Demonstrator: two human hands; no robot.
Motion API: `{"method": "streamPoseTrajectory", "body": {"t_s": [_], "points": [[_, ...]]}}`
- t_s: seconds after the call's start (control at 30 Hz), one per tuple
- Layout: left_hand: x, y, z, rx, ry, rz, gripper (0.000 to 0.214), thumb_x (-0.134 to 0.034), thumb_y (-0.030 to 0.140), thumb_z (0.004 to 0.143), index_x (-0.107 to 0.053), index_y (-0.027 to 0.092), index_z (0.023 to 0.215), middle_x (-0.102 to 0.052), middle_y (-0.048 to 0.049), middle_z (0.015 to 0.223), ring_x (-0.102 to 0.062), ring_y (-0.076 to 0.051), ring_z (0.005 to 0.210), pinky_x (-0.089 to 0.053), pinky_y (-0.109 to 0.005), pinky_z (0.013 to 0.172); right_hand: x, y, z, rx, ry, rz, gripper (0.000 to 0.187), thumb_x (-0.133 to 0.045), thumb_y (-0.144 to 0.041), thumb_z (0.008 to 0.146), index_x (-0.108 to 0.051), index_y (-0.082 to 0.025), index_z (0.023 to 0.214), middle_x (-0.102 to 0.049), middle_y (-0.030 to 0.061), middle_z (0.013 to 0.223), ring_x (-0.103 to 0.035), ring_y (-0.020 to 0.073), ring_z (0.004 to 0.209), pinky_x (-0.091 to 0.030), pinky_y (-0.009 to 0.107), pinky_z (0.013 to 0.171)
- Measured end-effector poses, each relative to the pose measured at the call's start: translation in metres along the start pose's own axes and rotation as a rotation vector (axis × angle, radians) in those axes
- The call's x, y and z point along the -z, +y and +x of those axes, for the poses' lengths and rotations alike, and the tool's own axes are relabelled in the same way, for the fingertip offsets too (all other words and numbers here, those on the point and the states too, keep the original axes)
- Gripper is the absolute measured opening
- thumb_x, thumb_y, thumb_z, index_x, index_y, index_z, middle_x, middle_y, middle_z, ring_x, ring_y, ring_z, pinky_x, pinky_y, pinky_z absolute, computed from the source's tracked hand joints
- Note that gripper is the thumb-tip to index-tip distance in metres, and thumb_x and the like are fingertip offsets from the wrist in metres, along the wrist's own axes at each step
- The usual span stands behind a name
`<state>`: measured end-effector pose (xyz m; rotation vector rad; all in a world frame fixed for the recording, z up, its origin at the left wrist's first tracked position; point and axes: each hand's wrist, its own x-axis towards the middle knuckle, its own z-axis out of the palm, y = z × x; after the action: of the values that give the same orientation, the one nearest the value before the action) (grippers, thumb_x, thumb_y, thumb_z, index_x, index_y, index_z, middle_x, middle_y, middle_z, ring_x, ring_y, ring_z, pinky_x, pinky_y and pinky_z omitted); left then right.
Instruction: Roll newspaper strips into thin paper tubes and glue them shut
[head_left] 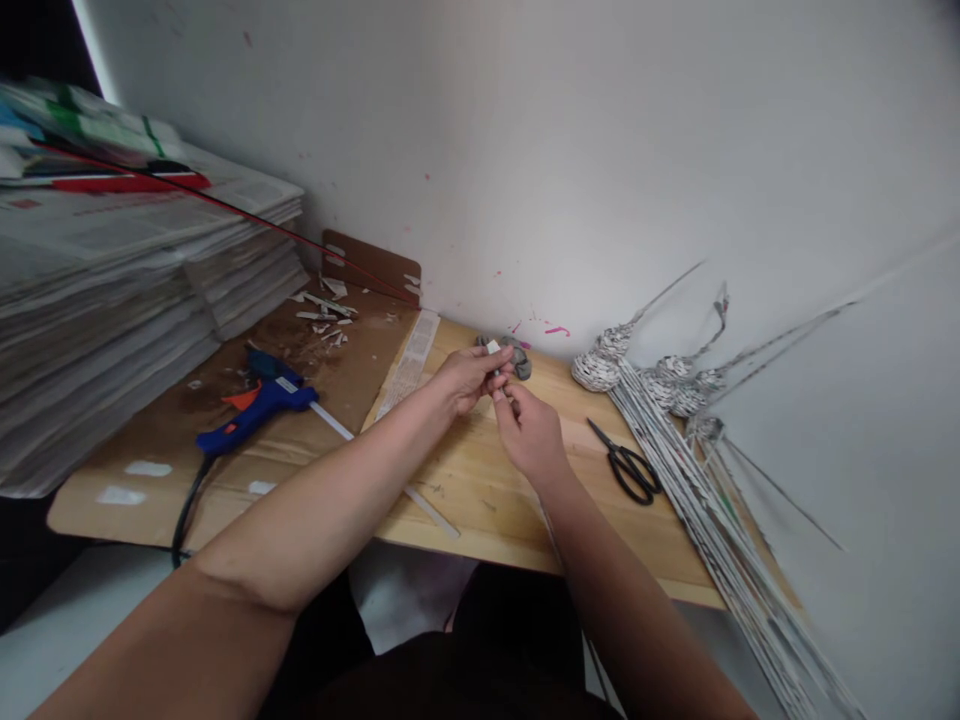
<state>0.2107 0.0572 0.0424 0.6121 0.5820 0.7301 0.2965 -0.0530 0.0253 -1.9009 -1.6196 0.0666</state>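
Both my hands meet over the middle of the wooden table [480, 500]. My left hand [472, 375] pinches a small rolled newspaper piece [493, 349] with a white end at its fingertips. My right hand [529, 430] is closed just below, fingers pressed on the lower part of the same thin paper piece. Behind the fingers lie small grey coiled paper pieces [519, 360] on the table near the wall.
A blue hot glue gun [255, 408] with a black cord lies at left. Tall newspaper stacks [112, 300] fill the far left. Black scissors [628, 465] lie right of my hands. Several rolled newspaper sticks [720, 510] and wound paper bulbs [600, 368] lie at right. A newspaper strip [409, 365] lies by the wall.
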Motion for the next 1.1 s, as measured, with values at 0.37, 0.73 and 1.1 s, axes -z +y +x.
{"method": "streamPoseTrajectory", "body": {"t_s": [0.37,0.73,1.1], "points": [[0.004,0.000,0.005,-0.045,-0.006,-0.028,0.016,-0.062,0.010,0.089,-0.066,0.008,0.073,-0.064,-0.0027,0.061,-0.058,-0.005,0.049,-0.051,-0.012,0.052,0.003,0.010,-0.012,-0.038,0.009,0.039,0.032,-0.048,-0.047,0.094,-0.060,-0.021,0.079,-0.052,-0.0020,0.056,-0.044,0.0140,0.052,-0.028,0.028,0.056],[0.005,0.001,0.004,0.002,-0.085,-0.088,0.016,-0.057,0.010,0.091,-0.068,0.007,0.080,-0.068,-0.0059,0.071,-0.066,-0.008,0.061,-0.056,-0.013,0.061,0.014,0.014,-0.015,-0.483,-0.419,1.071,0.042,-0.046,-0.064,0.087,-0.055,-0.022,0.086,-0.025,-0.0104,0.048,-0.023,0.0101,0.038,-0.024,0.025,0.043],[0.004,0.003,0.002,0.027,-0.077,-0.078,0.016,-0.057,0.012,0.092,-0.066,0.007,0.079,-0.067,-0.0041,0.065,-0.068,-0.009,0.056,-0.055,-0.013,0.052,0.014,0.015,-0.024,-0.368,-0.378,0.854,0.037,-0.041,-0.055,0.093,-0.053,-0.022,0.083,-0.033,-0.0077,0.048,-0.030,0.0108,0.040,-0.026,0.025,0.045]]}}
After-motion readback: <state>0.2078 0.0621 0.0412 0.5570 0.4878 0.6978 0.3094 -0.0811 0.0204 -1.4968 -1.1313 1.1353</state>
